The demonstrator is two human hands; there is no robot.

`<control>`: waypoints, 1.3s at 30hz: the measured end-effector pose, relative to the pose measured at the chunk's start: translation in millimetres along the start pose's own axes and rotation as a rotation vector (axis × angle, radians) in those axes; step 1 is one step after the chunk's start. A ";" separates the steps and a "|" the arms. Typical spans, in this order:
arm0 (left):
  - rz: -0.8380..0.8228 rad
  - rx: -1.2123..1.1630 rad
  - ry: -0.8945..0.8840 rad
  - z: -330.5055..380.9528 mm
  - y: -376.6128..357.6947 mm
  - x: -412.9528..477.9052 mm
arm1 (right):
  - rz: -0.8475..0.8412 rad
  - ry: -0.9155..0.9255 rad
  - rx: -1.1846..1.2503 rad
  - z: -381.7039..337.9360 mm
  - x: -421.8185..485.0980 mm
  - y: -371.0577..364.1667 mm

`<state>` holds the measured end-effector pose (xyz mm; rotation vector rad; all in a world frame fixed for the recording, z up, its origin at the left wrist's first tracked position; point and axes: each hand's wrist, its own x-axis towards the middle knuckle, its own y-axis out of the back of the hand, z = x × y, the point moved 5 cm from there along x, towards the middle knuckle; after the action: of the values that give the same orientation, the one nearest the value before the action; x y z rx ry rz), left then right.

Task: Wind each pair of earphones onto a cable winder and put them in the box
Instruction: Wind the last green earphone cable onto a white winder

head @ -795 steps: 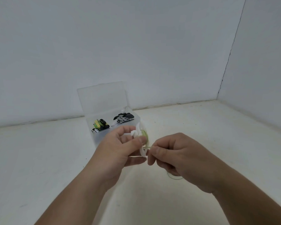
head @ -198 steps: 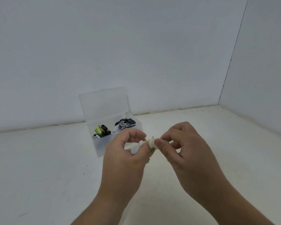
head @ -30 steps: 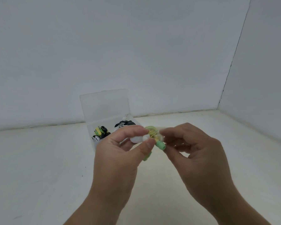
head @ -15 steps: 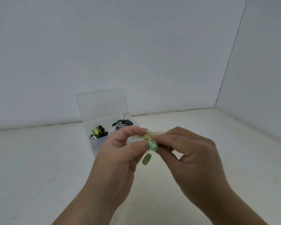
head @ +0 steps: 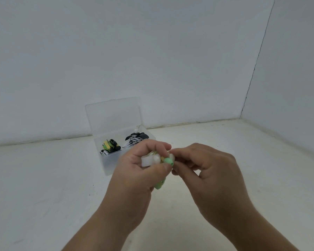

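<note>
- The left hand (head: 140,171) is in the lower middle of the frame. Its fingers are curled, and the forefinger and thumb grip a small white plastic cable winder (head: 150,160).
- Pale green earphones with a thin yellow-green cable (head: 169,161) are wound on the winder. One green earbud sticks out at the right end of the winder, just above the left thumb tip. A second green earbud (head: 159,185) hangs lower, below the left thumb.
- The right hand (head: 210,174) is just right of the left hand, and its fingers are also curled. The tips of its forefinger and thumb close on the right end of the winder, beside the upper earbud. I cannot tell if they also touch the cable.
- The two forefinger tips touch above the winder.
- Both hands hold the winder in the air, above the white bench (head: 43,178).
- A clear plastic box (head: 107,165) stands on the bench behind the left hand, left of the frame centre. Its lid (head: 114,116) is open and stands up at the back.
- A yellow, green and black bundle of wound earphones (head: 110,146) lies in the left part of the box.
- A black-and-white bundle of wound earphones (head: 136,138) lies in the right part, partly behind the left hand.
- Plain white walls (head: 152,51) fill the upper frame and meet in a corner at the right.
</note>
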<state>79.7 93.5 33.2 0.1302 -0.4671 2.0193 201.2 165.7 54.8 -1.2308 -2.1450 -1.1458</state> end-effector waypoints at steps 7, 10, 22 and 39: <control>-0.027 0.187 -0.152 4.3 -2.0 -1.4 | -0.091 -0.319 0.379 9.5 0.9 -1.5; 0.032 0.268 -0.188 3.3 -4.7 -3.1 | -0.093 -0.405 0.492 12.6 1.9 -0.7; 0.027 0.260 -0.200 6.8 -5.8 -4.6 | -0.074 -0.451 0.501 11.7 3.2 5.1; -0.027 0.426 -0.056 -3.7 -4.9 -4.3 | -0.072 -0.679 0.666 26.6 -4.4 -8.1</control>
<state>86.5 93.3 29.9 0.4515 -0.0623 2.0674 197.8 182.9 32.8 -1.3148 -2.7214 0.0566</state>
